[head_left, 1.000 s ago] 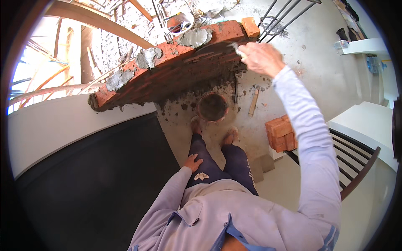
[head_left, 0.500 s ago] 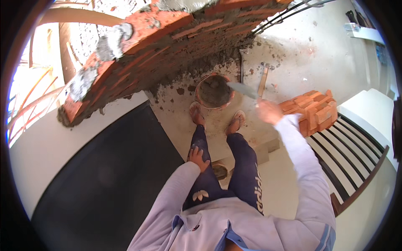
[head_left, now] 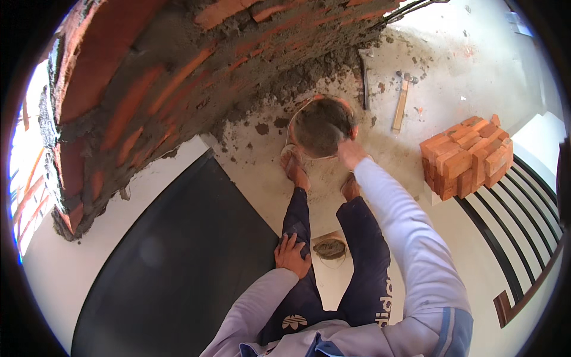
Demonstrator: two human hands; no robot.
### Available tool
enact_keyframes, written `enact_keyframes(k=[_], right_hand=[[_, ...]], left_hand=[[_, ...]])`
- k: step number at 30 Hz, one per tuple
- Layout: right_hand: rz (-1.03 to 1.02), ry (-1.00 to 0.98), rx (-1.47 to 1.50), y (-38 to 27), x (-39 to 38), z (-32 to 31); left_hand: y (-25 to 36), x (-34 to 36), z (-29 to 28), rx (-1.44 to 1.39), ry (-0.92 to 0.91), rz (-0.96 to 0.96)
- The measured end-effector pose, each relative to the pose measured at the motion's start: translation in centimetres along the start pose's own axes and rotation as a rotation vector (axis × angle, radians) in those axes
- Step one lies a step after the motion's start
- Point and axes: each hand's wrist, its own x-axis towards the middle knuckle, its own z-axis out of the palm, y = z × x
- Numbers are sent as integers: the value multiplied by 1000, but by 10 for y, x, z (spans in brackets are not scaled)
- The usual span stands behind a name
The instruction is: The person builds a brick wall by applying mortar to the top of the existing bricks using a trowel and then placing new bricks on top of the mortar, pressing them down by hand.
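Observation:
My right hand (head_left: 352,153) reaches down to the near rim of a round bucket (head_left: 291,132) of wet grey mortar (head_left: 321,128). The fingers are closed around a trowel (head_left: 341,137), whose blade dips into the mortar and is mostly hidden there. My left hand (head_left: 291,256) lies flat on my left knee with the fingers spread, holding nothing. The bucket stands on the floor just in front of my feet.
A rough brick wall (head_left: 178,89) with smeared mortar rises at the upper left. Beyond the bucket lie a hammer (head_left: 401,104) and a dark bar (head_left: 364,80). Stacked bricks (head_left: 464,156) stand right, beside a dark railing (head_left: 505,226). A small pail (head_left: 331,247) sits between my legs.
My right hand has moved left with the trowel, from beside the bricks down to the bucket. The view has shifted toward the wall. My left hand stays on the knee.

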Motion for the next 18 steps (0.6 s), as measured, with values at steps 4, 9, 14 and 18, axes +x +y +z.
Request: enact_keyframes(k=[4, 9, 14, 18], right_hand=[[92, 81, 375, 2, -7, -11], [332, -147, 758, 10, 7, 10], [363, 17, 610, 12, -13, 7], [204, -20, 596, 15, 25, 20]], left_hand=[[2, 8, -9, 33, -20, 11], [3, 9, -13, 35, -29, 35], [1, 6, -15, 65, -66, 5], [1, 8, -14, 90, -71, 27]])
